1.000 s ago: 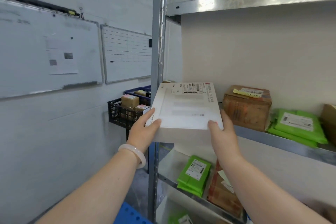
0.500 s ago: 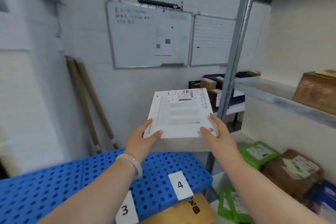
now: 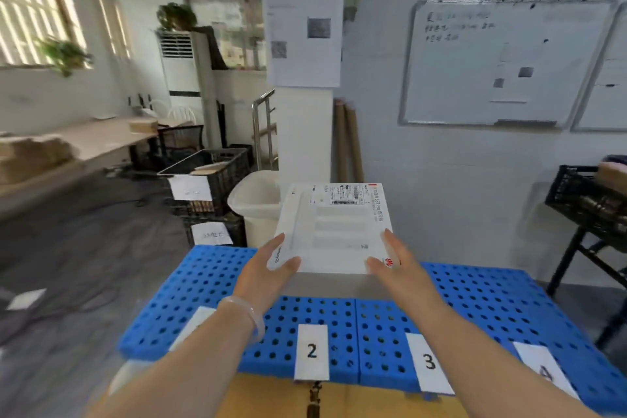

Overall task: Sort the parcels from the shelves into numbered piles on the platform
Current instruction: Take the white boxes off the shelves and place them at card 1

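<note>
Aloft, flat white box (image 3: pixel 334 231); perforated platform (image 3: pixel 475 299).

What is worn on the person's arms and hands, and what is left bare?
The left forearm and right forearm are bare, no sleeves in view; neither the left hand nor the right hand wears a glove. A pale, translucent bangle circles the left wrist.

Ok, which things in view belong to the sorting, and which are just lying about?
Job: white parcel, held in left hand and right hand; blue platform; tag 2; tag 3.
Lying about: whiteboard; white bin; black crates; cardboard tubes.
</note>
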`<control>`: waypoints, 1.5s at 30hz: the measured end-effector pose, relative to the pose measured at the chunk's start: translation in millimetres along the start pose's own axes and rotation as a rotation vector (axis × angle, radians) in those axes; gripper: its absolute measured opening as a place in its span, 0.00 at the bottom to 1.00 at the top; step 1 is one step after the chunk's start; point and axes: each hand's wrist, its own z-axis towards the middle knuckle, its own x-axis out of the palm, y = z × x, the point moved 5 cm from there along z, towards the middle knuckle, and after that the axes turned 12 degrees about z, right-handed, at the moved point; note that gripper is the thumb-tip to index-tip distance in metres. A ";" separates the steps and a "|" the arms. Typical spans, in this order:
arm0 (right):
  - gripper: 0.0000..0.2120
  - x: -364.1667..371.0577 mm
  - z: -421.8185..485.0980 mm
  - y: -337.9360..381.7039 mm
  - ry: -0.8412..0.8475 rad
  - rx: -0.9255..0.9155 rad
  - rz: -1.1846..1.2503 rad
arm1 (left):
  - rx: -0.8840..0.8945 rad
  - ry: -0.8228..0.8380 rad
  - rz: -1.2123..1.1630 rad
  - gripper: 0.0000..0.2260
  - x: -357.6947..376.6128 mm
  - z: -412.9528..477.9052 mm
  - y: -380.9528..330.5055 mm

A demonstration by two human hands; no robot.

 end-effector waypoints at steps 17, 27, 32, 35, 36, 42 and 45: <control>0.30 285.5 88.6 -46.7 0.144 0.147 0.055 | -0.183 -0.076 0.103 0.23 -188.8 104.0 190.9; 0.31 339.0 187.6 -142.6 0.184 0.304 0.036 | -0.355 0.028 0.130 0.23 -151.4 203.8 286.9; 0.32 356.8 218.6 -187.0 0.180 0.369 -0.005 | -0.402 0.089 0.181 0.23 -132.4 242.4 328.4; 0.34 367.0 225.7 -211.5 0.164 0.410 -0.034 | -0.425 0.136 0.184 0.24 -125.8 261.5 351.2; 0.34 371.0 227.1 -218.2 0.161 0.419 -0.048 | -0.426 0.152 0.183 0.24 -123.7 266.8 358.2; 0.33 390.5 234.2 -237.1 0.102 0.411 -0.101 | -0.388 0.187 0.207 0.25 -121.5 283.3 384.5; 0.33 396.4 234.1 -239.0 0.087 0.428 -0.128 | -0.353 0.200 0.227 0.26 -125.4 284.7 387.7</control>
